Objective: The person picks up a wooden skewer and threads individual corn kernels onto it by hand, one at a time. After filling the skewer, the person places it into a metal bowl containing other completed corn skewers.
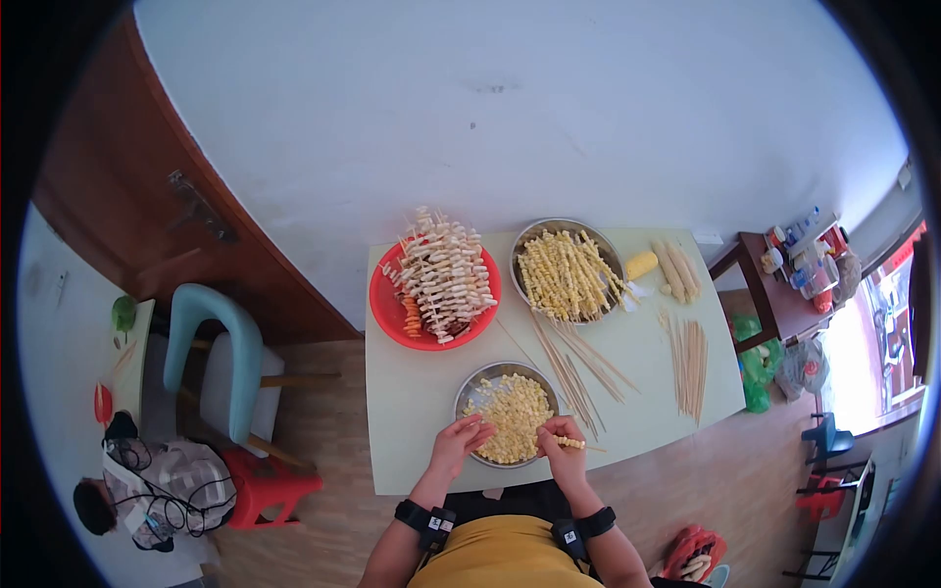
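Note:
My right hand (563,453) is closed on a thin wooden skewer (571,443) that carries a short row of yellow corn pieces. The skewer's bare end points to the right. My left hand (461,440) is at the left rim of a metal bowl (459,390), fingers apart and bent toward the bowl; nothing shows clearly in it. Loose pale-yellow corn pieces (515,412) fill much of this bowl, which stands near the table's front edge between my hands.
A red basin (384,312) of white-piece skewers and a metal bowl (524,235) of loaded corn skewers stand at the back of the table (421,441). Bare skewers (689,367) and bagged corn cobs (676,271) lie right. A chair (211,343) and red stool (270,485) stand left.

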`<action>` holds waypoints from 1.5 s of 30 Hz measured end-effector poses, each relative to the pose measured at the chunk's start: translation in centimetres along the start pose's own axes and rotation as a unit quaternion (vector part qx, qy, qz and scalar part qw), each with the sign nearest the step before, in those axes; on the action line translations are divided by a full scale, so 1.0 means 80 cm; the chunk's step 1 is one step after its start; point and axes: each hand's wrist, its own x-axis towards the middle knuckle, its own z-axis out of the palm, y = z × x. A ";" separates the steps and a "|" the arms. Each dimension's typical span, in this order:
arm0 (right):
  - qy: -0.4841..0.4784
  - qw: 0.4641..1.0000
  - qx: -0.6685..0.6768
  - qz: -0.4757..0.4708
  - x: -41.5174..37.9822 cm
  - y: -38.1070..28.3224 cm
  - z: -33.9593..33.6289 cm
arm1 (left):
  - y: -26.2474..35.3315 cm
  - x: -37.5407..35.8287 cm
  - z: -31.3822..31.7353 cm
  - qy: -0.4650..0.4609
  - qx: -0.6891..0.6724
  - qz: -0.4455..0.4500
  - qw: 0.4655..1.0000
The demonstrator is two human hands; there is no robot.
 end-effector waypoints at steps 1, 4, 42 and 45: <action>-0.006 1.000 -0.001 -0.002 0.003 -0.002 0.001 | -0.002 0.002 -0.003 0.027 0.021 0.007 0.999; -0.028 0.999 0.011 0.016 0.013 -0.006 0.004 | -0.003 0.005 -0.013 0.083 0.148 0.045 0.984; 0.019 0.996 -0.040 0.083 0.043 -0.002 -0.077 | -0.027 0.081 0.014 0.051 0.391 0.252 0.884; 0.032 0.997 -0.028 0.071 0.032 -0.006 -0.065 | -0.021 0.061 0.005 0.057 0.409 0.266 0.871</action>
